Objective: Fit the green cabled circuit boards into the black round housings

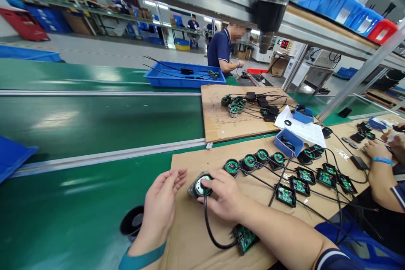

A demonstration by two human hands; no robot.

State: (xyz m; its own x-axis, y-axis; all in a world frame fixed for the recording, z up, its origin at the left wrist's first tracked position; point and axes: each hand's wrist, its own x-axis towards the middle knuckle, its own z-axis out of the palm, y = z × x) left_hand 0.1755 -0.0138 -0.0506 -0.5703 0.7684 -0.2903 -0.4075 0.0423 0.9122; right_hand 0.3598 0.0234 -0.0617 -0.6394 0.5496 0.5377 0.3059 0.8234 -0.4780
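Gripping round speaker unit (201,185) w/ right hand (225,196) fingers, left hand (164,202) open, just beside it

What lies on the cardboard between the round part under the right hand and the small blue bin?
In the head view, a row of four round green-faced parts lies between the round part and the blue bin.

The right hand (225,196) presses its fingers (212,180) on a round speaker (200,185) lying on cardboard (190,236). The left hand (163,202) hovers open just beside it

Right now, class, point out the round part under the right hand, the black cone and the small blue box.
round part (200,184), head view, its white face
black cone (132,222), head view, its rim
small blue box (287,142), head view, its front wall
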